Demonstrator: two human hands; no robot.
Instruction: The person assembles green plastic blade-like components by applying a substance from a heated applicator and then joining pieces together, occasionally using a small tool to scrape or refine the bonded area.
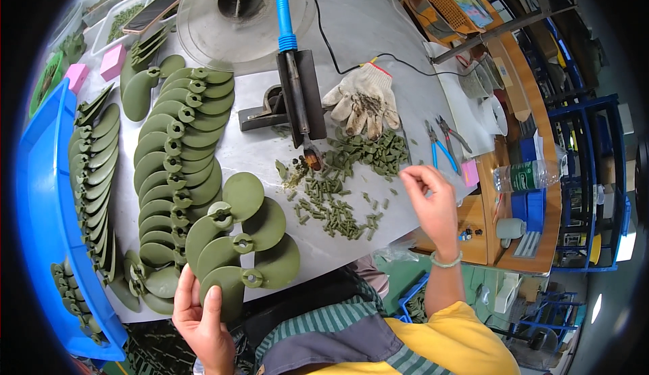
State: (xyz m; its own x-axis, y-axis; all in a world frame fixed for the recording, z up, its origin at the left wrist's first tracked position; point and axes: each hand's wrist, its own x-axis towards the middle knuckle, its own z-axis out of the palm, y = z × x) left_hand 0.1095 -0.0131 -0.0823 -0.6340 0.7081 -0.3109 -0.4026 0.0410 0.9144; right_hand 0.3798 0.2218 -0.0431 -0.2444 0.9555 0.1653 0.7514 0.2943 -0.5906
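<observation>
My left hand [203, 317] is closed on the edge of a green two-bladed propeller [224, 288], thumb and fingers at its blade. Above it, two similar propellers overlap it in a fan. To the right, my right hand [433, 202] hovers by the table edge with thumb and fingertips pinched together; anything between them is too small to make out. Small green plastic offcuts [338, 209] lie in a heap between the hands. Over that heap, a soldering iron [287, 27] with a blue handle rests tip down in a black stand [307, 98].
Rows of green propellers [169, 145] cover the left of the table beside a blue tray [51, 152]. A soiled white glove [368, 98], blue-handled pliers [436, 148] and a pink block [469, 172] lie right. A phone [152, 13] sits far left. The iron's black cord [318, 27] crosses behind.
</observation>
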